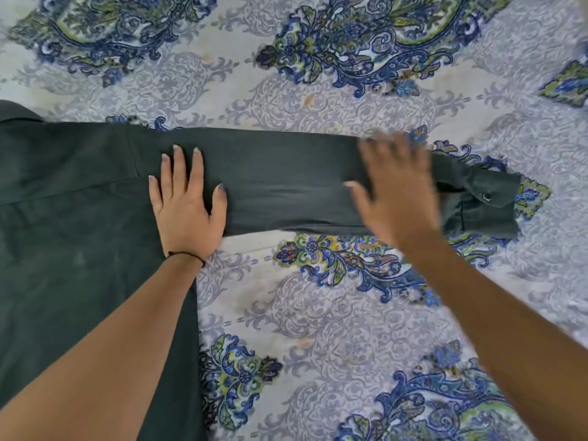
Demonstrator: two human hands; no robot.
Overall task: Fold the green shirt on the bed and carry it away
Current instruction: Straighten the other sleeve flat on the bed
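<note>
1. Nearest, the paisley-printed bed (318, 329) fills the lower part of the view.
2. The green shirt (63, 233) lies flat on the bed at the left. Its body runs off the left and bottom edges.
3. The left hand (186, 202) rests palm-down on the shirt where the sleeve meets the body, with its fingers straight and slightly spread. A thin black thread (186, 253) circles the wrist.
4. The sleeve (280, 183) stretches out from that hand, its long axis running left to right. It ends at the cuff (499, 189), which carries a metal snap (486, 196).
5. The right hand (401, 198) is over the sleeve near the cuff end, with its fingers spread flat and gripping nothing. It is blurred, so contact with the cloth cannot be told.
6. The cuff lies just to the right of the right hand, which is the nearer one. The likely next move is to fold the sleeve leftward over the body, with the left hand pinning the hinge.
7. No container shows.
</note>
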